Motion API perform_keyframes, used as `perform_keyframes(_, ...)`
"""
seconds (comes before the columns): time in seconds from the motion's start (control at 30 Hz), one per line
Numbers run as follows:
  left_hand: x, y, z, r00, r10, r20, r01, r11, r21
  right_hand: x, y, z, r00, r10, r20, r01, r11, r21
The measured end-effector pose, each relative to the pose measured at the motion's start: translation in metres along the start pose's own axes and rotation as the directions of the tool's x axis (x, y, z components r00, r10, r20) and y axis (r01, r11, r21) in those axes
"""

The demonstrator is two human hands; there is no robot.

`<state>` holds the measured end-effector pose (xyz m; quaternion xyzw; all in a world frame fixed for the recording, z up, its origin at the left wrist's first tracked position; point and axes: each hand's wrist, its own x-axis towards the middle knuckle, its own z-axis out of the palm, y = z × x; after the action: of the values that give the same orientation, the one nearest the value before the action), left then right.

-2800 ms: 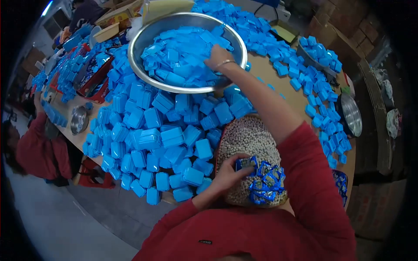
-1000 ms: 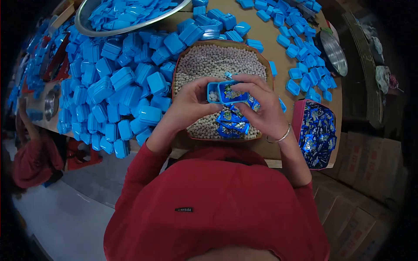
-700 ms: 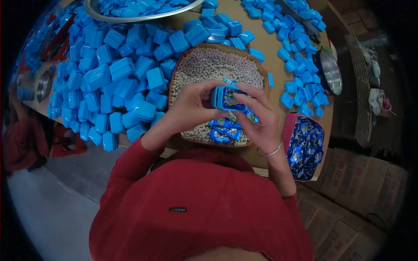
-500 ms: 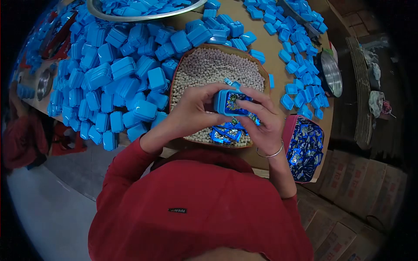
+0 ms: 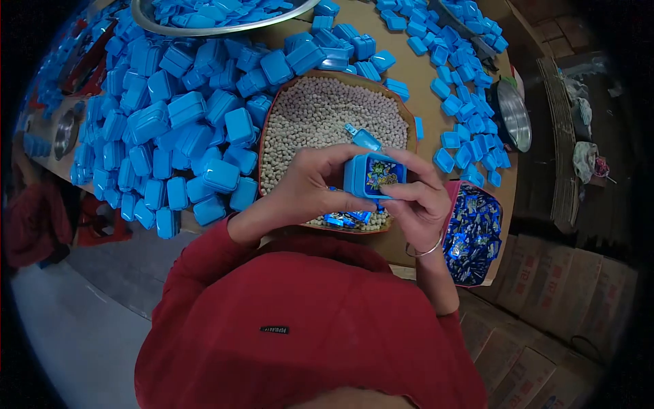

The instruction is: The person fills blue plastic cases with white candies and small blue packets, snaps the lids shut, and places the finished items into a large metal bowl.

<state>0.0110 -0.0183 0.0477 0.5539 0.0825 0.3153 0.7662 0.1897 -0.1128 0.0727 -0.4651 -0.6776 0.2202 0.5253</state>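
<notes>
My left hand point(image 5: 312, 183) is closed around the left side of a small light-blue plastic box point(image 5: 354, 178), its open side up. A shiny dark-blue packet point(image 5: 379, 170) with a printed picture lies in the box's opening. From the right, my right hand point(image 5: 424, 198) curls its fingers over the packet and the box's edge. Beneath both hands is a shallow container of pale round pellets point(image 5: 320, 105). A blue scoop point(image 5: 366, 139) rests on the pellets just beyond the box. Several blue foil packets point(image 5: 347, 219) lie on the near pellets, partly hidden by my hands.
Closed blue boxes point(image 5: 187, 109) are heaped on the left. More blue pieces point(image 5: 463, 109) spread over the table point(image 5: 409, 75) on the right. A pink-edged container of foil packets point(image 5: 473, 232) stands near my right wrist. Metal bowls point(image 5: 514, 116) and cartons point(image 5: 545, 279) are farther out.
Both hands and the box have shifted slightly right and toward me. The scoop now shows more fully beyond the box. My right fingers have moved lower on the packet.
</notes>
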Motion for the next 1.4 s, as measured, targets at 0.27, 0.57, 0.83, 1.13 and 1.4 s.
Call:
perform_keyframes(0.27,-0.008,0.002,-0.005,0.999,0.020,-0.041,-0.020,1.000,0.011,0.003,-0.004,0.006,1.000,0.009,-0.020,-0.008,0.999,0.050)
perform_keyframes(0.57,-0.006,0.005,-0.009,0.999,-0.047,-0.018,0.049,0.989,0.140,0.006,-0.004,0.006,0.999,-0.043,0.023,0.045,0.993,-0.109)
perform_keyframes(0.83,-0.004,0.007,-0.010,1.000,-0.009,-0.012,0.011,0.983,0.182,0.006,-0.004,0.005,0.999,-0.031,0.024,0.034,0.991,-0.127)
perform_keyframes(1.13,-0.003,0.011,-0.010,1.000,0.010,0.002,-0.010,0.969,0.248,0.008,-0.005,0.005,0.996,-0.070,0.049,0.077,0.981,-0.180)
perform_keyframes(1.4,-0.013,0.016,-0.009,0.999,-0.001,-0.045,0.006,0.993,0.114,0.012,0.003,0.013,0.965,-0.208,0.162,0.253,0.903,-0.346)
